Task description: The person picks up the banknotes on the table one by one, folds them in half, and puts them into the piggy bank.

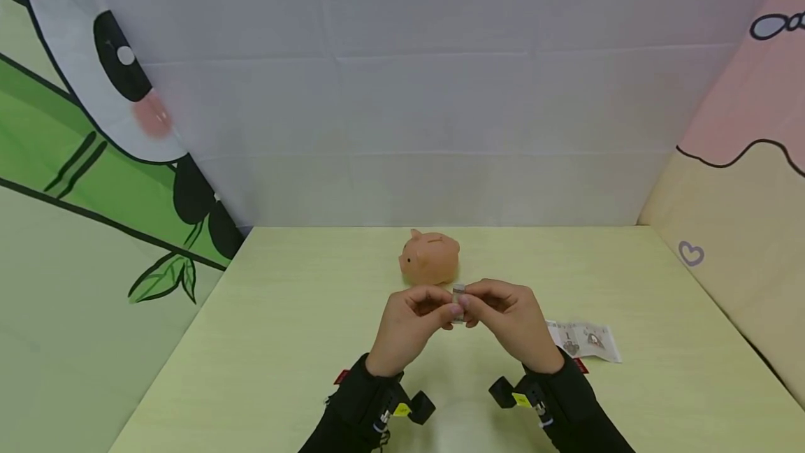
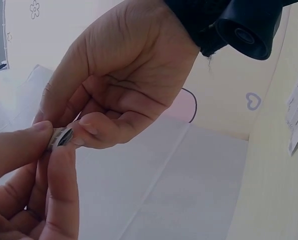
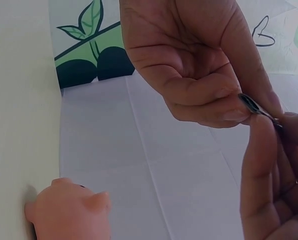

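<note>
Between the fingertips of both hands is a small, tightly folded banknote (image 1: 458, 289), held upright in front of the chest. My left hand (image 1: 411, 324) pinches it from the left between thumb and fingers, while my right hand (image 1: 512, 317) pinches its other side. In the left wrist view the folded banknote (image 2: 60, 138) shows pale outer layers and a dark gap at its end. The right wrist view gives its layered edge (image 3: 251, 105); the fingers cover most of the rest. Just beyond the hands stands an orange piggy bank (image 1: 430, 259), its coin slot on top.
Another banknote (image 1: 586, 340), creased and printed, lies on the pale yellow table (image 1: 270, 341) beside my right wrist. A white cloth (image 1: 434, 103) rises behind the table, with cartoon-printed panels at left and right.
</note>
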`<state>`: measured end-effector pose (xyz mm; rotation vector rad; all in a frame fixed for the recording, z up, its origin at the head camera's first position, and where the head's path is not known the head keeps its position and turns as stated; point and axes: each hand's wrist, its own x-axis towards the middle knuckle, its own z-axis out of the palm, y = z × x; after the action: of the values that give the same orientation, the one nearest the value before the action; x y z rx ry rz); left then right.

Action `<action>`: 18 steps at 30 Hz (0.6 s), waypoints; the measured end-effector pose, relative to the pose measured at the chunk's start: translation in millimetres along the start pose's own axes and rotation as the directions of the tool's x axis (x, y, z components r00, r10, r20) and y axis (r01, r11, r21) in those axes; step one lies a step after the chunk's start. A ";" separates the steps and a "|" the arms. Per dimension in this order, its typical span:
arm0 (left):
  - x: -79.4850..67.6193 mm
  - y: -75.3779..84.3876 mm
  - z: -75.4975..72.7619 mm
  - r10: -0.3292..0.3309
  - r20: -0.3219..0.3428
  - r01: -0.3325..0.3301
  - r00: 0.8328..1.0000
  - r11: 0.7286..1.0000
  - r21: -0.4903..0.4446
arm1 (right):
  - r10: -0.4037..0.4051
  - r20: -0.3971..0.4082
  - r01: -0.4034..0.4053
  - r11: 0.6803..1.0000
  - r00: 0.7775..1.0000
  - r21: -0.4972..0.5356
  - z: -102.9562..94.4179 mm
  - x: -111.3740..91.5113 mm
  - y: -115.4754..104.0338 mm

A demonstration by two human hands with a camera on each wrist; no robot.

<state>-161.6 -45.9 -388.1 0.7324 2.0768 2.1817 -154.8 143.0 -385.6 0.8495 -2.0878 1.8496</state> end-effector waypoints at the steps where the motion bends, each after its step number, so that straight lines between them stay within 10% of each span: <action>1: 0.0 -0.1 0.3 0.000 -0.001 0.000 1.000 1.000 0.001 | -0.002 0.000 0.002 1.000 1.000 0.000 0.1 -0.1 0.2; 18: 0.5 -2.4 2.6 0.009 0.007 -0.009 1.000 1.000 0.010 | -0.035 -0.015 0.034 0.999 0.999 -0.015 -0.1 -0.4 3.3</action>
<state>-161.7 -43.1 -390.3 0.7505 2.0869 2.1721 -156.3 143.4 -388.6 0.8600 -2.0618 1.8158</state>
